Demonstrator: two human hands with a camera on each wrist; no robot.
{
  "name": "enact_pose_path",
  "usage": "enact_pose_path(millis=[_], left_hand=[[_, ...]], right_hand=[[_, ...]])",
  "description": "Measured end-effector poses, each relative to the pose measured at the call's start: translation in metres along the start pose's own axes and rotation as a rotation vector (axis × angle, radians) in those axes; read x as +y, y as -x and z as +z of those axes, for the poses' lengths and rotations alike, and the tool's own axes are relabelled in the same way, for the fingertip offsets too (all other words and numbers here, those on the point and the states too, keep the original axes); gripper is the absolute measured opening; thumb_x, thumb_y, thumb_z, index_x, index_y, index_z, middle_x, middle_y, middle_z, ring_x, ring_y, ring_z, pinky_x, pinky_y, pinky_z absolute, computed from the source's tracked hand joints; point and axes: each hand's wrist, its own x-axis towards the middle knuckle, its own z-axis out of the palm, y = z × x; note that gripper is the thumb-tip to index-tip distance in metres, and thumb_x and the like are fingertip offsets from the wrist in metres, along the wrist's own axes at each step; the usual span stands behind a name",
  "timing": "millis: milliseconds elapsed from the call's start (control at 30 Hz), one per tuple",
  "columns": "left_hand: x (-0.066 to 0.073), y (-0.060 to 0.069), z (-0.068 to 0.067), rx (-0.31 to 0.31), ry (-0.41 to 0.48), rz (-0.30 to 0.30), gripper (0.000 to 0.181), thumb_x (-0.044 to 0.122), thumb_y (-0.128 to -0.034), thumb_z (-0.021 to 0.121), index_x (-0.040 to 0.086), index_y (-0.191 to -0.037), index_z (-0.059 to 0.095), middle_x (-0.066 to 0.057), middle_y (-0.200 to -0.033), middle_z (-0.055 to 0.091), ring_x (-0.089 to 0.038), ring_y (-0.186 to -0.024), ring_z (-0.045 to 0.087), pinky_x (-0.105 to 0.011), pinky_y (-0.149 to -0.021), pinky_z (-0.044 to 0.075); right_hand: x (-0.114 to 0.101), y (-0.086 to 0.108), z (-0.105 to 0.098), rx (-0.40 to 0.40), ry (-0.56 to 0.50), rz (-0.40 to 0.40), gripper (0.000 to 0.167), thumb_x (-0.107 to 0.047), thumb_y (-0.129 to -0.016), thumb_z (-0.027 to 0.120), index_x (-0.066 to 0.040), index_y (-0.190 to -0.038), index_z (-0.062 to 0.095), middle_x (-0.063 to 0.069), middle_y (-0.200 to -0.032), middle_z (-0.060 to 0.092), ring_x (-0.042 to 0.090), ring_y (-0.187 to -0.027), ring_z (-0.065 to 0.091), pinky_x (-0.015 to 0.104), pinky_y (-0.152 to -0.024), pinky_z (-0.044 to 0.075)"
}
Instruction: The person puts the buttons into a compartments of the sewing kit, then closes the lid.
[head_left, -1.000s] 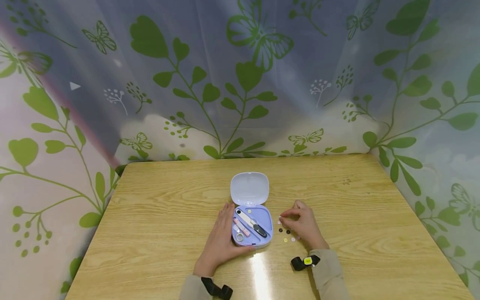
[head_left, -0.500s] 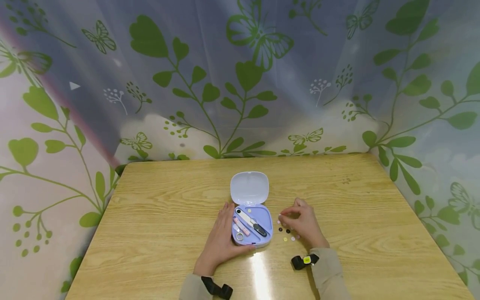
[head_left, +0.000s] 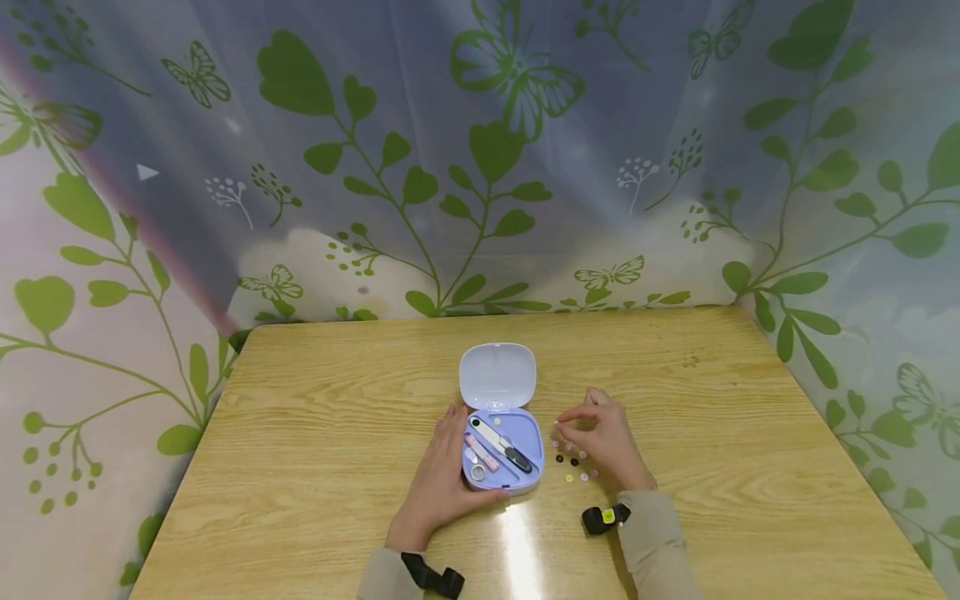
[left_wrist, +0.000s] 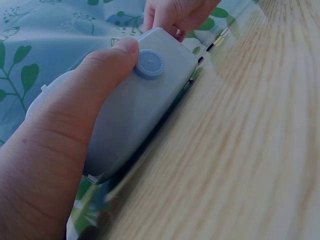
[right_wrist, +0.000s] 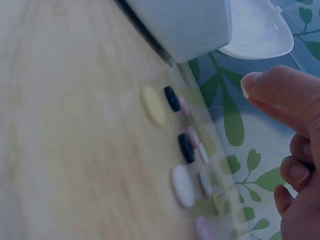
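My left hand (head_left: 435,492) holds a lilac sewing box (head_left: 530,429) at its left side and front, the thumb beside a round blue button catch (left_wrist: 150,64) in the left wrist view. The white lid (head_left: 498,377) stands raised. In the box lie a white-and-black tool (head_left: 501,443), a pink-and-white tube (head_left: 482,452), a silvery ring (head_left: 477,472) and a pale yellow button (head_left: 497,422). Right of the box, my right hand (head_left: 611,442) pinches a small white button (right_wrist: 244,87) between thumb and forefinger, above the table.
Several loose buttons lie beneath and beside the right hand, among them a black button (head_left: 574,462), a yellow button (head_left: 569,478) and a white button (right_wrist: 183,186). The wooden table (head_left: 322,417) meets a leaf-patterned curtain (head_left: 397,250) at its back edge.
My right hand has lifted slightly and moved a little left with the white button, uncovering more of the buttons below. The left hand has stayed on the box.
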Motion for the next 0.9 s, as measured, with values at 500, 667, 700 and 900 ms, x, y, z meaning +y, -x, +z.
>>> enact_pose_path(millis=[500,667,700,900], left_hand=[[0.0,0.0,0.0,-0.001,0.0,0.0,0.136,0.081,-0.0658,0.069,0.005,-0.159,0.007,-0.012,-0.165,0.015,-0.026,-0.152,0.009,-0.037,-0.125,0.008],[0.0,0.0,0.0,0.001,-0.001,0.002,0.135,0.081,-0.0662,0.069,0.005,-0.159,0.008,-0.01,-0.165,0.014,-0.026,-0.152,0.009,-0.037,-0.125,0.009],[0.0,0.0,0.0,0.002,-0.002,0.001,0.135,0.081,-0.0663,0.069,0.005,-0.16,0.008,-0.009,-0.165,0.014,-0.025,-0.152,0.009,-0.037,-0.125,0.009],[0.001,0.0,-0.001,-0.009,-0.001,-0.005,0.135,0.081,-0.0666,0.069,0.005,-0.16,0.006,-0.009,-0.166,0.013,-0.025,-0.152,0.007,-0.037,-0.125,0.008]], right_hand=[[-0.015,-0.015,0.004,-0.003,0.006,-0.016,0.014,-0.002,-0.07,0.087,-0.009,-0.08,0.08,0.019,-0.07,0.038,0.031,-0.067,0.038,0.024,-0.06,0.03],[-0.021,-0.02,0.008,-0.019,0.005,-0.031,0.012,-0.003,-0.071,0.087,-0.009,-0.079,0.08,0.021,-0.07,0.039,0.033,-0.068,0.038,0.026,-0.062,0.031],[-0.022,-0.021,0.009,-0.021,0.008,-0.035,0.011,-0.003,-0.072,0.087,-0.009,-0.079,0.08,0.021,-0.07,0.04,0.033,-0.068,0.039,0.026,-0.062,0.031],[-0.029,-0.025,0.018,-0.04,-0.019,0.008,0.01,-0.004,-0.073,0.086,-0.008,-0.08,0.08,0.023,-0.073,0.04,0.037,-0.073,0.041,0.028,-0.066,0.031]])
